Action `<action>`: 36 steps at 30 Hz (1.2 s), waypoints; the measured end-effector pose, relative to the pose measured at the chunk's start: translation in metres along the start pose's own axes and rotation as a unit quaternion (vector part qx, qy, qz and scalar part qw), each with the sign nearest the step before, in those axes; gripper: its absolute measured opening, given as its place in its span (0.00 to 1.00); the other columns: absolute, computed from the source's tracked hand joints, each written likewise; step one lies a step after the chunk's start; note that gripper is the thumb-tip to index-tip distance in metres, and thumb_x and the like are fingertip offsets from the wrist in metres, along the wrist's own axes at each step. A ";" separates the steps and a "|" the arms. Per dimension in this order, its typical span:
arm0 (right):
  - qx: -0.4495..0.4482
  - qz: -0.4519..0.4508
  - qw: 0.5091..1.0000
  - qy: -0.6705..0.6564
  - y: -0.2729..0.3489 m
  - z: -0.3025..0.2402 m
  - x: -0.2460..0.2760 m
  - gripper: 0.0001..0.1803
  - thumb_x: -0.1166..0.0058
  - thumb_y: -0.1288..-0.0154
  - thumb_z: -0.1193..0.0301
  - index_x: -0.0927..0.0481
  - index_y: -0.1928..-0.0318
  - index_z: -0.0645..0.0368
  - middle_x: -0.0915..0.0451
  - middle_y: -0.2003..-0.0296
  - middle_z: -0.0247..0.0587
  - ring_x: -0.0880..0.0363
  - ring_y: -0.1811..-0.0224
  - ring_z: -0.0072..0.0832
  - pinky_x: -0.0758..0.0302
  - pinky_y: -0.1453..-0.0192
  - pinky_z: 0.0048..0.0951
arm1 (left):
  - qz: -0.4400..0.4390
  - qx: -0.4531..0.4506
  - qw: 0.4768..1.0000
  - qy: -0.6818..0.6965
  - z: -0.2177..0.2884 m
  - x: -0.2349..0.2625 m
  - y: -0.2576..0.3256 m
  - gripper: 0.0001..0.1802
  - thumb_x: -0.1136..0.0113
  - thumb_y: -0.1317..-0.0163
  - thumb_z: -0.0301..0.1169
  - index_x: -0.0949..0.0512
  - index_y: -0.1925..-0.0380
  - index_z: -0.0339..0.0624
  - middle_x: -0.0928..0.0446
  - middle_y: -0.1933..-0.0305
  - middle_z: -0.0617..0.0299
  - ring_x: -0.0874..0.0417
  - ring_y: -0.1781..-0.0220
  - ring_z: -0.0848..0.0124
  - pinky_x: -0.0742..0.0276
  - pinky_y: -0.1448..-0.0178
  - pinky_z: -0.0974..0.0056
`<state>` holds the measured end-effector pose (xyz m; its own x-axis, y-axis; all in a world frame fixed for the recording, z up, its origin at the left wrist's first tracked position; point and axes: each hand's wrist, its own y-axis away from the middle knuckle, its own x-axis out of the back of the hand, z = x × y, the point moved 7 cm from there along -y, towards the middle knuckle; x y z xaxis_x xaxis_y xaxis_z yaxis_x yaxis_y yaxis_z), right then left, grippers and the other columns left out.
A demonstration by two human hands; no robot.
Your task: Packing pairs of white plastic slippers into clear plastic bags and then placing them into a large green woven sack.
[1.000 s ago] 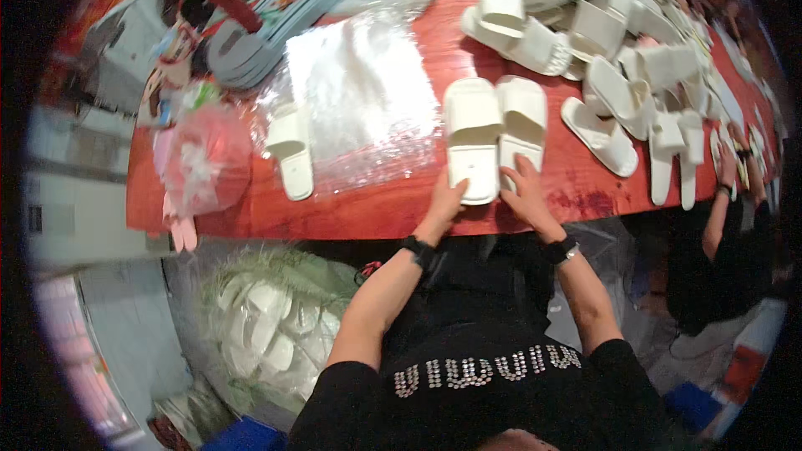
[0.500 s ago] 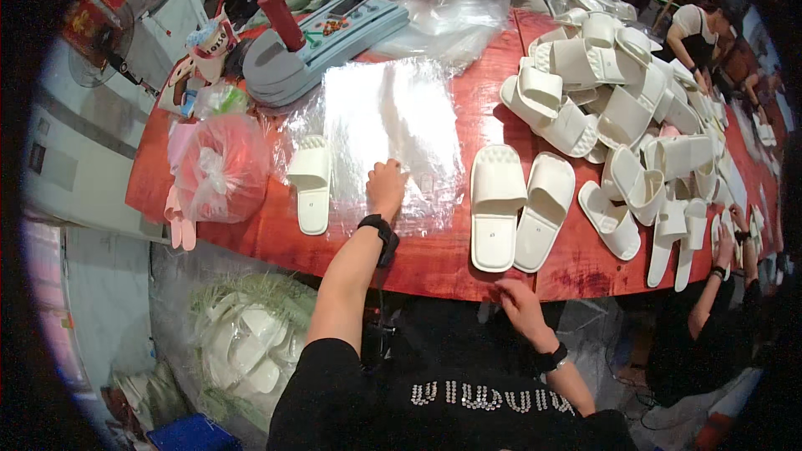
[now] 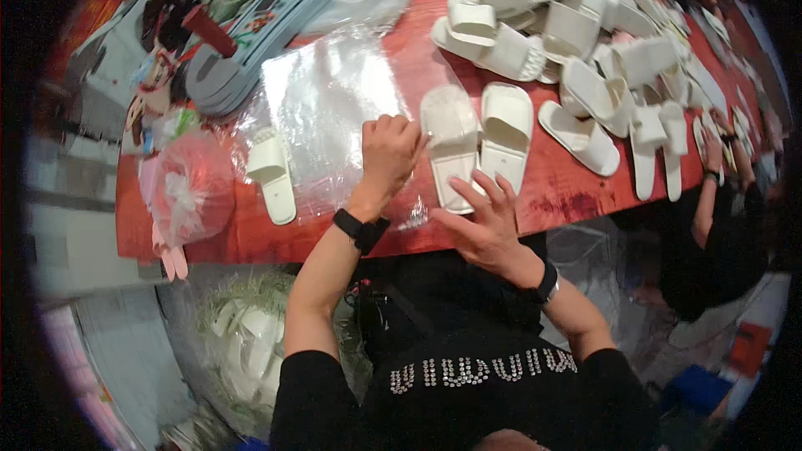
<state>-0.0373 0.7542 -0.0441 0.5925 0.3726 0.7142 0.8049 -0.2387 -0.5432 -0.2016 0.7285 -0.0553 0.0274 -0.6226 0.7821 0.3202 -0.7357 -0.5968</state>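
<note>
The pair of white slippers (image 3: 503,138) lies near the centre of the frame, long axes pointing almost upward. The right hand (image 3: 493,230), fingers spread, is nearer, at their lower ends; the left hand (image 3: 388,154) is curled, its grip unclear.

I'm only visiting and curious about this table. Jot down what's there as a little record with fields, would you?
Left hand: fingers curled, beside the clear plastic; whether it pinches any cannot be told
Right hand: fingers spread, over the heel ends of two white slippers
At the plastic's left edge: single white slipper
Beyond, to the right: heap of white slippers
Farther left: grey-blue machine, pink plastic bag
Surface: red table
</note>
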 end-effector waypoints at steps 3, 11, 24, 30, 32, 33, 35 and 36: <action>0.049 0.020 0.983 0.177 0.004 0.008 -0.007 0.13 0.45 0.57 0.71 0.23 0.67 0.41 0.36 0.42 0.33 0.47 0.36 0.37 0.62 0.34 0.48 | -0.046 -0.127 0.991 0.015 0.047 0.002 0.002 0.10 0.39 0.54 0.37 0.29 0.78 0.46 0.30 0.76 0.65 0.29 0.70 0.67 0.38 0.64 0.62; 0.026 -0.063 0.969 0.238 0.033 0.025 0.008 0.11 0.50 0.53 0.69 0.23 0.66 0.49 0.31 0.46 0.28 0.37 0.45 0.32 0.42 0.44 0.41 | -0.141 -0.184 0.971 0.060 0.071 0.008 0.019 0.13 0.39 0.55 0.41 0.30 0.83 0.46 0.30 0.77 0.64 0.28 0.69 0.67 0.36 0.66 0.63; -0.297 -0.059 0.953 -0.024 0.159 0.068 0.119 0.21 0.58 0.56 0.84 0.22 0.59 0.57 0.26 0.52 0.43 0.26 0.52 0.40 0.29 0.50 0.29 | -0.083 0.052 0.961 0.259 0.039 -0.136 0.081 0.17 0.55 0.40 0.37 0.25 0.67 0.33 0.22 0.70 0.50 0.22 0.66 0.59 0.30 0.60 0.63; -0.461 0.035 0.885 -0.054 0.244 0.069 0.170 0.26 0.67 0.56 0.84 0.24 0.55 0.61 0.29 0.47 0.47 0.29 0.47 0.35 0.34 0.45 0.26 | -0.131 0.371 0.824 0.408 0.064 -0.154 0.039 0.12 0.54 0.44 0.30 0.25 0.68 0.32 0.25 0.67 0.46 0.25 0.62 0.56 0.32 0.56 0.58; -0.494 0.070 0.866 -0.041 0.270 0.076 0.192 0.27 0.69 0.56 0.84 0.25 0.55 0.62 0.30 0.46 0.46 0.30 0.46 0.33 0.36 0.44 0.26 | -0.124 0.384 0.811 0.423 0.068 -0.146 0.038 0.12 0.55 0.45 0.29 0.25 0.68 0.32 0.26 0.68 0.45 0.26 0.61 0.55 0.33 0.55 0.57; -0.552 0.142 0.816 -0.098 0.287 0.083 0.201 0.28 0.70 0.57 0.84 0.25 0.53 0.63 0.31 0.45 0.46 0.31 0.45 0.32 0.37 0.43 0.27 | -0.112 0.342 0.858 0.367 0.067 -0.143 0.039 0.11 0.54 0.45 0.29 0.25 0.68 0.32 0.27 0.68 0.47 0.26 0.60 0.56 0.34 0.55 0.58; -0.523 0.199 0.818 -0.133 0.289 0.090 0.208 0.29 0.71 0.56 0.84 0.28 0.50 0.66 0.34 0.43 0.46 0.34 0.42 0.31 0.39 0.41 0.27 | -0.064 0.256 0.940 0.216 0.065 -0.139 0.050 0.14 0.50 0.46 0.34 0.26 0.67 0.33 0.27 0.64 0.48 0.29 0.56 0.54 0.37 0.50 0.55; -0.520 0.200 0.819 -0.138 0.284 0.090 0.206 0.29 0.71 0.56 0.84 0.28 0.50 0.66 0.34 0.43 0.46 0.34 0.42 0.31 0.39 0.41 0.27 | -0.060 0.255 0.942 0.211 0.061 -0.147 0.060 0.14 0.50 0.46 0.34 0.26 0.67 0.33 0.27 0.64 0.48 0.29 0.56 0.54 0.37 0.50 0.55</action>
<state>0.3106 0.8438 -0.0909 0.9008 0.2333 0.3662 0.2263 -0.9720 0.0626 -0.1284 0.7926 -0.1948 -0.3826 -0.6730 0.6329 0.7136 -0.6504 -0.2602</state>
